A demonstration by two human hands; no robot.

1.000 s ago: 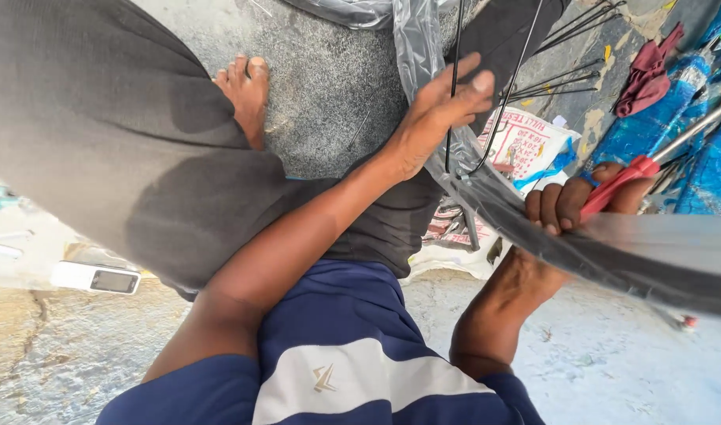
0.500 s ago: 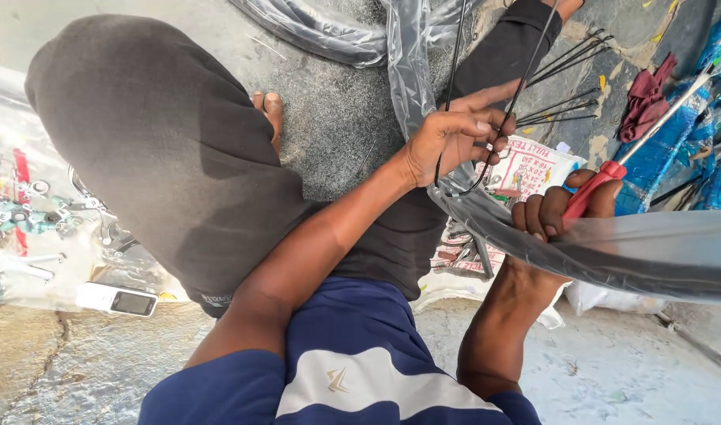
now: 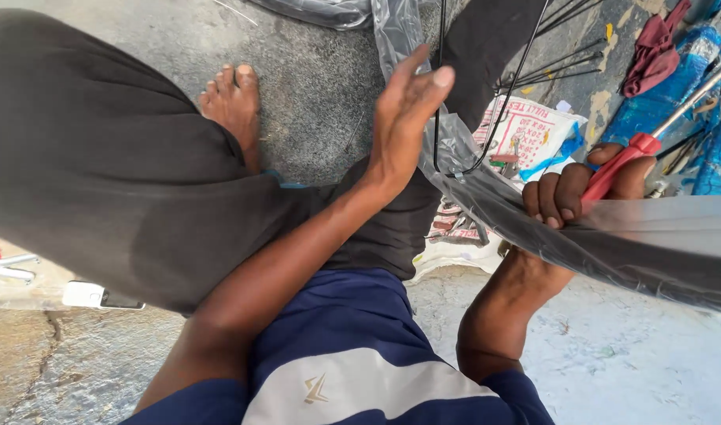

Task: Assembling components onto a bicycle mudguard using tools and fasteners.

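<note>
Left hand (image 3: 403, 118) now opened flat, off the spokes (image 3: 486, 118). Right hand (image 3: 584, 193) clenched on red-handled tool (image 3: 624, 161) and plastic-wrapped wheel rim (image 3: 651, 244) across lap: stiff, slippery; best gripped at edge.

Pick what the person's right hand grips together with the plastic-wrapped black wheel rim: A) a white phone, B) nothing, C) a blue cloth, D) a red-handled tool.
D: the right hand curls over the plastic-wrapped black wheel rim with the red-handled tool between its fingers.
</note>
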